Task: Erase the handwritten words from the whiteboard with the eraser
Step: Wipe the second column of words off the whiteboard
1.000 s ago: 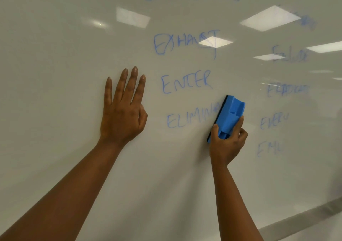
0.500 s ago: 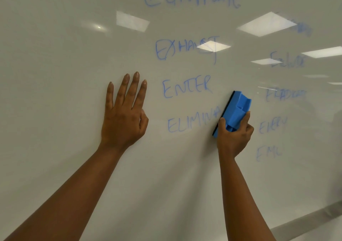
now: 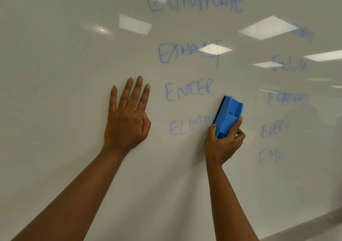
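So the whiteboard (image 3: 55, 55) fills pretty much everything in front of you, glossy enough to mirror the ceiling lights, with blue words scattered over it. Using the eraser (image 3: 228, 117) as the reference point: "ENTER" (image 3: 188, 90) sits just up and left of it, "ELIMIN..." (image 3: 190, 127) runs right into its left edge, and more smudgy words sit well off to its right.

Your left hand (image 3: 125, 122) is flat on the board, fingers spread, holding nothing, left of the eraser past both words.

Your right hand (image 3: 224, 141) is wrapped around the eraser's lower end, thumb on one side and fingers on the other, dark pad against the board.

Handling-wise I'd guess it's light, hard plastic with a soft felt face. Grip the ridged sides, maybe nearer the middle, so pressure spreads evenly. A slick board means it'll glide easily.
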Motion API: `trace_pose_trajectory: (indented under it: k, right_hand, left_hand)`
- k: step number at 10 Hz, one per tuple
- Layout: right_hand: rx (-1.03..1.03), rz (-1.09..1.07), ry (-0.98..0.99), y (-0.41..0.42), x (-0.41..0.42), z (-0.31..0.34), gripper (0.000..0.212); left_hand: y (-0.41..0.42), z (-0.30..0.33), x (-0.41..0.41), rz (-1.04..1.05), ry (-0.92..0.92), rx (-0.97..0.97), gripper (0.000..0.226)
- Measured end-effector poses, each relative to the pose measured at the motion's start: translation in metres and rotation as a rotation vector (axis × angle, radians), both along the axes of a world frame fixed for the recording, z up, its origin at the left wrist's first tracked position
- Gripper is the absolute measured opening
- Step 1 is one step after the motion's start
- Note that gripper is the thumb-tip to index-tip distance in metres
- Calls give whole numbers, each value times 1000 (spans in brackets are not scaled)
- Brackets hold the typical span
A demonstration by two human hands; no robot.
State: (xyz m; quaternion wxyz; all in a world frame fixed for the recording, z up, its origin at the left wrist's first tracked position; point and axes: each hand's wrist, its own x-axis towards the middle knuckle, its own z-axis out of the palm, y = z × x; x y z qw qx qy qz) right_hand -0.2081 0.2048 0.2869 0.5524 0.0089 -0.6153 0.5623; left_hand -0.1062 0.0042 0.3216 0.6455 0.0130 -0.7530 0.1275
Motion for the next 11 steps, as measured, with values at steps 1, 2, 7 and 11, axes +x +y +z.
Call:
trace_pose_trajectory:
  k: [1, 2, 7, 11]
  right_hand:
    - [57, 10, 48, -7, 4, 0, 77]
    - [170, 26, 82, -10, 9, -15, 79]
    - [288, 55, 125, -25, 28, -21, 80]
    - [143, 31, 54, -22, 23, -27, 80]
  left_hand:
    - [0, -1, 0, 5, -3, 0, 65]
    - [0, -1, 0, -1, -2, 1, 64]
    - [0, -2, 0, -4, 2, -5, 65]
    - [0, -3, 0, 1, -5, -6, 64]
